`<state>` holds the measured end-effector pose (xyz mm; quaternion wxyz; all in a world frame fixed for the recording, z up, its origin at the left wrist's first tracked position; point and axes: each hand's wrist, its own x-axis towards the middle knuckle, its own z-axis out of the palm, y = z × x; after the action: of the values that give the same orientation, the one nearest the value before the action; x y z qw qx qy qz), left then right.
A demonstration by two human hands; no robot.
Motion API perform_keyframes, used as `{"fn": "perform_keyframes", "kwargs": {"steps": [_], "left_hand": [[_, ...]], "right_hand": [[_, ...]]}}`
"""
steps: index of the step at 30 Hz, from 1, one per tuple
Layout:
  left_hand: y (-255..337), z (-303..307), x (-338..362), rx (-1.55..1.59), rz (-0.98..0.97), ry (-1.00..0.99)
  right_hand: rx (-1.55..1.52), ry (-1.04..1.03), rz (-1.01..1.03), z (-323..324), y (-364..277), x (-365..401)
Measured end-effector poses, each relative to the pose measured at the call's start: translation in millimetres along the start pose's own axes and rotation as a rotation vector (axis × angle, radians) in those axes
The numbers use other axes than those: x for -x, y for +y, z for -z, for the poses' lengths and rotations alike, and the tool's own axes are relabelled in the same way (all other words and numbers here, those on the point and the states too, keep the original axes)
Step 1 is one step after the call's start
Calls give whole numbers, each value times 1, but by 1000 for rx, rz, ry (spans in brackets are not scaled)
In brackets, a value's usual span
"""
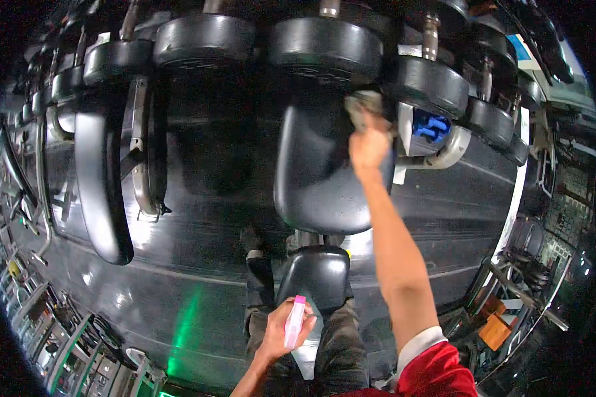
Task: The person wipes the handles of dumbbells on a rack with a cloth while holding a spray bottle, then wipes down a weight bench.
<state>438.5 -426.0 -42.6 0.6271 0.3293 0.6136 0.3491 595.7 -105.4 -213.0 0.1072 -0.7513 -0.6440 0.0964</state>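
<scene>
My right hand is stretched forward over the right side of a black padded bench back. Its fingers are closed on a greyish cloth, blurred by motion, close to the pad's far end. Lower down, my left hand is wrapped round a bottle with a pink top, held above my lap. Between the two hands lies the smaller black seat pad of the bench.
Large black dumbbells line a rack across the front. Another padded bench stands at the left. Blue items sit beneath the rack at the right. Weight plates and an orange-brown box are at the far right.
</scene>
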Motion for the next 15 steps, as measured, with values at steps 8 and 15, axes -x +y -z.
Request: {"fn": "perform_keyframes", "kwargs": {"steps": [8,15], "left_hand": [[14,-20,-1,-73,7,-38],[10,-21,-4,-79,-138,-21]], "right_hand": [[-190,-174,849,-36,-79,-2],[-117,-108,448,24,96,-13]]}}
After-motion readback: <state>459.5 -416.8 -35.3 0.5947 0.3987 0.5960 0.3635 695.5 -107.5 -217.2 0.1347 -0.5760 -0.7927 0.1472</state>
